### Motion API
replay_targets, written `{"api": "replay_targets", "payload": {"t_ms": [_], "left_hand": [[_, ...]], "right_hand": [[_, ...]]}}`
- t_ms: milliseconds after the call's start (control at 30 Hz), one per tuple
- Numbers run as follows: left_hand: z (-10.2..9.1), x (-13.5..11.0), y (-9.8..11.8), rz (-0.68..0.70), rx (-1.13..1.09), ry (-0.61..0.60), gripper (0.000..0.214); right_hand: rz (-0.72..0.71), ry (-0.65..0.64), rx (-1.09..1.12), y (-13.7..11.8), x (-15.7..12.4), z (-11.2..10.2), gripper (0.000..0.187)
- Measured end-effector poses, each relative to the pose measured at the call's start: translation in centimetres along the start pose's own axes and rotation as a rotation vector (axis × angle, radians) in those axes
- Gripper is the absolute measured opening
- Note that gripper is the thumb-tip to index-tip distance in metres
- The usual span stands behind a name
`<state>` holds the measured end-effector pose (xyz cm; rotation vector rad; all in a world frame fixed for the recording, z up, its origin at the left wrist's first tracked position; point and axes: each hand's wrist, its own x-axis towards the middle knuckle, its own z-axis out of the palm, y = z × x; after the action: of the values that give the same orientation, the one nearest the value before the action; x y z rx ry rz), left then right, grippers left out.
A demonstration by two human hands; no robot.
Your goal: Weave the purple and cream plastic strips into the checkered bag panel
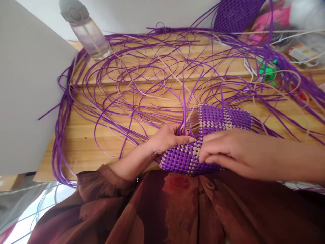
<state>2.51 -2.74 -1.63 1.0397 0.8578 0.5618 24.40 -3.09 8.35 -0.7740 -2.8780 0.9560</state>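
Note:
A woven panel (177,159) of purple and beige plastic strips lies at the table's front edge, against my clothing. Loose strips (142,118) fan out from its left and far sides. My left hand (169,139) grips the panel's upper left part, thumb on top and several purple strips rising beside the fingers. Over the middle of the weave, my right hand (220,149) is closed with its fingertips pressed together at the surface. Whatever those fingertips pinch is hidden. Part of the weave is covered by the right hand.
A clear bottle (88,37) with a grey lid stands at the back left among tangled strips. Another purple woven piece (236,15) leans at the back. Plastic bags (307,37) and a green object (267,72) are on the right. A strip bundle (59,145) hangs over the table's left edge.

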Motion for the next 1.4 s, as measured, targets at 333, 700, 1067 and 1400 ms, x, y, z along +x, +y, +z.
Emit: {"api": "replay_targets", "payload": {"t_ms": [333, 700, 1067, 1400], "left_hand": [[0.9, -0.1, -0.1, -0.074, -0.258, 0.016, 0.035], [0.8, 0.0, -0.3, -0.071, -0.144, 0.057, 0.035], [0.9, 0.2, -0.3, -0.048, -0.125, 0.080, 0.037], [0.8, 0.0, 0.0, -0.005, -0.082, 0.109, 0.036]], "right_hand": [[0.121, 0.007, -0.187, 3.9, 3.7, -0.9, 0.026], [0.015, 0.436, -0.362, 4.0, 2.1, 0.0, 0.015], [-0.020, 0.236, -0.022, 0.7, -1.4, 0.7, 0.016], [0.289, 0.396, 0.343, 1.4, 0.9, 2.0, 0.014]]}}
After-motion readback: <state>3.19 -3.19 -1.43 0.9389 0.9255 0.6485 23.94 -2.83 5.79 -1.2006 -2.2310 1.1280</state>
